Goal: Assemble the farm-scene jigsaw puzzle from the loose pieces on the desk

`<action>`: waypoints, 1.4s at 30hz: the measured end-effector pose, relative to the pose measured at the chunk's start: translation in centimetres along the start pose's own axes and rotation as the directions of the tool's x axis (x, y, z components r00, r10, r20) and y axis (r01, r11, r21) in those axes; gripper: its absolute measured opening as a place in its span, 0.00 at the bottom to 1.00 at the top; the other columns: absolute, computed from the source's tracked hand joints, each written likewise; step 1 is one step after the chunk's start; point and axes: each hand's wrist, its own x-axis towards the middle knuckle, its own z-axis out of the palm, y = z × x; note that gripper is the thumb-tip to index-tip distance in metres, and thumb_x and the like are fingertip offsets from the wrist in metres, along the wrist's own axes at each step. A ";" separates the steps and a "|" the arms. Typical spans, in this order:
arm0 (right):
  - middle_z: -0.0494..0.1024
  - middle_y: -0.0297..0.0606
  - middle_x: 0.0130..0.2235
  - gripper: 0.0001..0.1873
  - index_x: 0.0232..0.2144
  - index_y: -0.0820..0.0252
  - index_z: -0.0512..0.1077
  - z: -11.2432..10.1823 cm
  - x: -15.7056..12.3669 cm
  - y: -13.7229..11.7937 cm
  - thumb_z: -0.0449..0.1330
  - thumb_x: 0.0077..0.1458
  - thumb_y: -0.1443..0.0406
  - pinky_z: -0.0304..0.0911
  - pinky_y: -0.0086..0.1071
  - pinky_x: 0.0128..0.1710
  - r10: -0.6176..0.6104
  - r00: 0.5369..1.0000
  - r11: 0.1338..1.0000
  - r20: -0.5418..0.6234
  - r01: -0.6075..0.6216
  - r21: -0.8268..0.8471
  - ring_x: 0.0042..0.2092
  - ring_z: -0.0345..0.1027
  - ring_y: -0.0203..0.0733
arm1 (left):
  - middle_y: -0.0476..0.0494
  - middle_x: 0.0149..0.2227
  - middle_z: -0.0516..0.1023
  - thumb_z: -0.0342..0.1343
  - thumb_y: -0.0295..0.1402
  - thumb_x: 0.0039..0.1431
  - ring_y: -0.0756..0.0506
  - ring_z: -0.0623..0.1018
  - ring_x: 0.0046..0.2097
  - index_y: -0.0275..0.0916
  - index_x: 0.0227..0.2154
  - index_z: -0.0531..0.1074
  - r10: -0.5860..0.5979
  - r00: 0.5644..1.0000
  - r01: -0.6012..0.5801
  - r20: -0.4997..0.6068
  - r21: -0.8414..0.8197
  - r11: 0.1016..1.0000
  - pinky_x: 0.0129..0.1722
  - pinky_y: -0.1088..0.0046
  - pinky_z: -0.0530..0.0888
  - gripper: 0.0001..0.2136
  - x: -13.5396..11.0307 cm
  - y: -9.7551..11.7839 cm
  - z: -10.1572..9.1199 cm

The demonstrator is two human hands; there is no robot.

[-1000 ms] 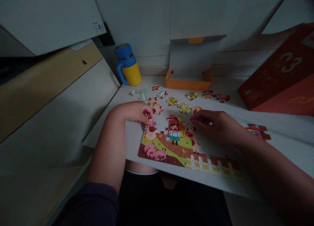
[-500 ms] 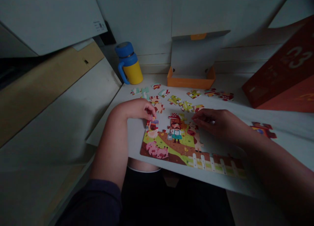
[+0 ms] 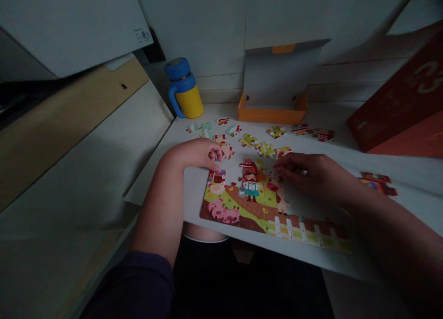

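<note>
A partly built farm jigsaw [image 3: 256,203] lies on a white board [image 3: 398,208] in front of me. My left hand [image 3: 197,153] rests at the puzzle's upper left corner, fingers curled, tips pressing on a puzzle piece [image 3: 218,175] there. My right hand [image 3: 308,173] lies palm down over the puzzle's upper right part, fingers together and flat on the pieces; I cannot see anything held in it. Several loose pieces [image 3: 263,148] are scattered beyond both hands.
A yellow mug with a blue lid [image 3: 184,93] stands at the back left. An open orange box [image 3: 273,110] sits at the back centre. A large red box [image 3: 404,106] is at the right, with two joined pieces [image 3: 377,183] near it. Grey panels lean on the left.
The view has shifted slightly. My left fingertips have slid a little along the corner piece. My right hand has hardly moved.
</note>
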 end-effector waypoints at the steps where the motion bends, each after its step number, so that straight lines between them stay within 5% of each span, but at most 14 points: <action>1: 0.84 0.38 0.36 0.18 0.43 0.52 0.80 0.0 0.0 -0.1 0.60 0.67 0.47 0.67 0.37 0.34 0.002 1.000 1.000 0.009 -0.002 -0.003 0.34 0.76 0.45 | 0.51 0.32 0.79 0.73 0.43 0.49 0.47 0.76 0.32 0.40 0.40 0.79 0.003 1.000 -0.003 -0.011 0.009 1.000 0.33 0.71 0.66 0.18 0.0 0.1 0.0; 5: 0.84 0.38 0.37 0.18 0.44 0.52 0.80 -0.1 -0.1 0.2 0.60 0.68 0.47 0.68 0.37 0.35 -0.001 1.000 1.000 0.023 0.000 0.021 0.35 0.76 0.45 | 0.51 0.31 0.78 0.73 0.44 0.50 0.48 0.74 0.30 0.40 0.35 0.78 0.029 0.998 -0.028 -0.052 0.025 0.999 0.31 0.72 0.65 0.16 0.2 0.3 0.2; 8: 0.84 0.37 0.37 0.19 0.44 0.51 0.79 0.0 -0.1 0.4 0.59 0.68 0.46 0.68 0.37 0.35 -0.005 1.000 1.000 0.010 0.005 0.022 0.35 0.75 0.45 | 0.50 0.30 0.79 0.69 0.45 0.57 0.48 0.75 0.30 0.40 0.32 0.77 0.038 0.973 -0.039 -0.227 0.003 0.999 0.30 0.72 0.64 0.14 0.6 0.4 0.6; 13: 0.84 0.38 0.36 0.20 0.42 0.52 0.80 -0.6 -0.2 0.5 0.59 0.68 0.46 0.66 0.36 0.34 -0.011 0.995 1.000 -0.101 0.008 -0.028 0.33 0.74 0.43 | 0.49 0.28 0.78 0.63 0.42 0.64 0.48 0.73 0.28 0.39 0.33 0.78 -0.011 0.811 0.039 -0.586 0.035 0.999 0.28 0.71 0.60 0.11 1.7 -0.3 0.7; 20: 0.85 0.37 0.38 0.19 0.43 0.51 0.82 -1.8 -0.4 0.5 0.58 0.68 0.48 0.65 0.36 0.34 -0.001 0.979 0.986 -0.203 -0.033 -0.164 0.32 0.76 0.43 | 0.47 0.36 0.79 0.71 0.47 0.56 0.44 0.77 0.36 0.42 0.52 0.82 0.118 0.882 -0.089 -0.457 0.085 0.992 0.37 0.70 0.69 0.23 3.0 -2.2 1.0; 27: 0.85 0.38 0.37 0.19 0.42 0.52 0.82 -2.0 -0.4 0.0 0.57 0.68 0.49 0.63 0.36 0.33 -0.006 0.977 0.982 -0.215 -0.034 -0.184 0.32 0.76 0.43 | 0.40 0.53 0.78 0.71 0.49 0.53 0.37 0.77 0.54 0.44 0.56 0.78 0.151 0.927 -0.094 -0.343 0.177 0.980 0.56 0.63 0.72 0.29 2.6 -1.3 1.3; 38: 0.83 0.34 0.32 0.13 0.40 0.53 0.82 -2.5 -0.6 0.1 0.60 0.68 0.55 0.60 0.34 0.31 -0.041 0.946 0.981 -0.323 -0.023 -0.191 0.29 0.74 0.39 | 0.44 0.43 0.75 0.77 0.49 0.42 0.41 0.76 0.43 0.42 0.43 0.76 0.113 0.925 -0.097 -0.363 0.063 0.993 0.41 0.67 0.71 0.28 3.2 -1.6 1.6; 42: 0.81 0.35 0.28 0.15 0.37 0.55 0.81 -2.8 -0.7 0.2 0.60 0.69 0.54 0.57 0.34 0.28 -0.017 0.924 0.987 -0.383 -0.046 -0.154 0.26 0.71 0.39 | 0.48 0.38 0.78 0.71 0.44 0.55 0.44 0.78 0.39 0.43 0.42 0.70 0.137 0.917 -0.211 -0.376 -0.164 0.964 0.39 0.68 0.72 0.18 3.3 -0.9 1.7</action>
